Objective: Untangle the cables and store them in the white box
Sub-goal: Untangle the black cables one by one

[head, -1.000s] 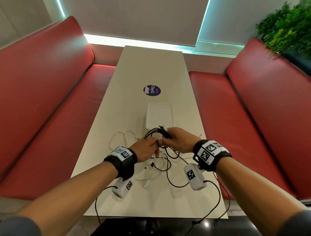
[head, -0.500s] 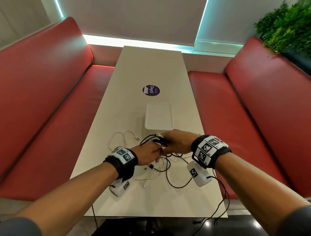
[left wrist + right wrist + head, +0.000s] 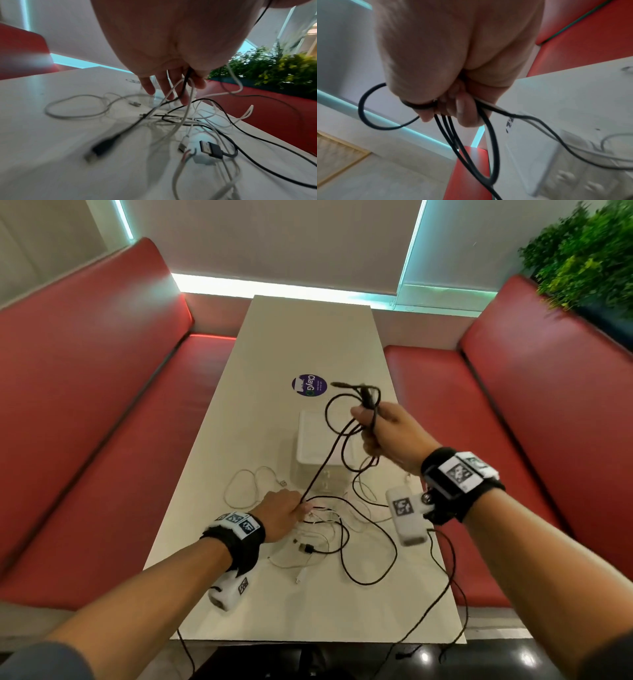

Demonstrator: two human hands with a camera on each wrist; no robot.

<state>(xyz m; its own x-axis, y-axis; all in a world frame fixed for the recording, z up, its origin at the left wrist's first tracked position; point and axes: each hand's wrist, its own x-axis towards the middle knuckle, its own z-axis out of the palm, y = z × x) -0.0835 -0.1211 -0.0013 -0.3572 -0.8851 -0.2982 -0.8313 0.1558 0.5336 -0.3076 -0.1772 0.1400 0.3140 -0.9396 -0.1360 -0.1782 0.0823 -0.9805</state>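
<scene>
Black cable pulled up out of the tangle, not yet free.

Right hand [image 3: 390, 429], half a second back low beside the left, now raised at centre frame, fingers [image 3: 465, 115] curled round gathered loops of black cable [image 3: 337, 436]. Left hand [image 3: 281, 513] low, fingers pinching strands of the white cables [image 3: 318, 546] on the bench [image 3: 274, 344]. White box [image 3: 308, 446] closed, centre frame, under the lifted loops. Storing still ahead.
</scene>
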